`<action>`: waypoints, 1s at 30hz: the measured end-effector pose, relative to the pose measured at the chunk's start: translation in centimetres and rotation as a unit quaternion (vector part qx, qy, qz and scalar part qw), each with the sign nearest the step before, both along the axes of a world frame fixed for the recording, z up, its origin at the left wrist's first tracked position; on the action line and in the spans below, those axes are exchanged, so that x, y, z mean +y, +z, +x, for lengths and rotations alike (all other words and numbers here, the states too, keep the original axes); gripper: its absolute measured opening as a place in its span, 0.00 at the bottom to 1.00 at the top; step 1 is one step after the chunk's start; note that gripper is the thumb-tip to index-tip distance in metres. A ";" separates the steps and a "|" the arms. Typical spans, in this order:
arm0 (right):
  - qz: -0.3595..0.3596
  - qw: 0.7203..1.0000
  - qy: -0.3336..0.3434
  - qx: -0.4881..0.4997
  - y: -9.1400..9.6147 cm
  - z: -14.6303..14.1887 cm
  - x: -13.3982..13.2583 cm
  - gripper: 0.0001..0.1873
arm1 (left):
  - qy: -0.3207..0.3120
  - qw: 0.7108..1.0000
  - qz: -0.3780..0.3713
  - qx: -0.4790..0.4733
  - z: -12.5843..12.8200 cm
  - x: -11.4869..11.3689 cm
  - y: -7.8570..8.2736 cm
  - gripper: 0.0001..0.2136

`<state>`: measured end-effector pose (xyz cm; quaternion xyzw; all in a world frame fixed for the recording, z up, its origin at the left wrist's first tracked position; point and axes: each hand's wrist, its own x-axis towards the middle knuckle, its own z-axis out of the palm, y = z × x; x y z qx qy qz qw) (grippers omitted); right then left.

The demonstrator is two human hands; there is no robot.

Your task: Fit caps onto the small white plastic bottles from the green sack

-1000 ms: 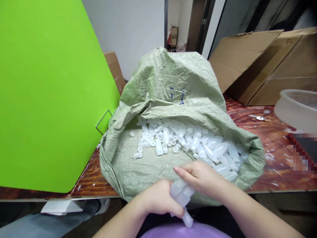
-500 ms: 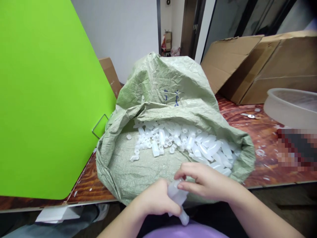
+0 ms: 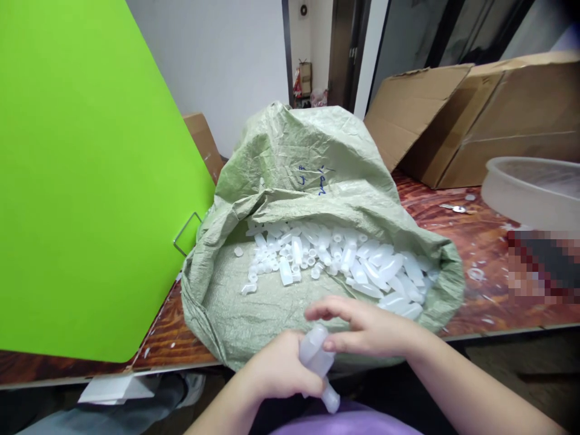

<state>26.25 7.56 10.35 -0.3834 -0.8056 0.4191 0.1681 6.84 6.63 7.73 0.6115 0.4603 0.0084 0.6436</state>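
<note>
My left hand is closed around several translucent white plastic bottles, small and hollow-looking, held just in front of the sack's near edge. Beside them is my right hand, its index finger and thumb apart; the thumb tip is at or against the held bottles, and I cannot tell if it touches. Past both hands, a pale green woven sack lies with its mouth toward me. Inside it is a heap of similar white pieces, some short with round openings.
A bright green panel stands at the left, with a metal wire loop at its edge. To the right on the wood-patterned table are a cardboard box, a translucent round tub, a key and white scraps.
My right hand's index finger has lifted away from the held bottles, opening the gap to the thumb. The left hand keeps its hold; the view has shifted slightly.
</note>
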 end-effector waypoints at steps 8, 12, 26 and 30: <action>0.037 0.995 0.010 -0.093 0.4 -2.7 -0.9 0.13 | 0.030 0.996 0.088 -0.003 -1.5 -1.7 -1.0 0.13; 0.008 0.995 0.019 -0.094 -0.2 -4.2 -1.3 0.13 | 0.064 0.990 0.123 0.019 -2.6 -3.2 -1.5 0.17; 0.134 0.950 -0.156 -0.234 -4.2 -4.8 7.5 0.15 | 0.168 0.983 -0.066 0.028 -11.5 -6.1 -4.6 0.06; 0.152 0.947 -0.160 -0.236 -4.9 -5.6 7.6 0.15 | 0.270 0.932 -0.227 -0.088 -8.0 -5.8 -9.2 0.13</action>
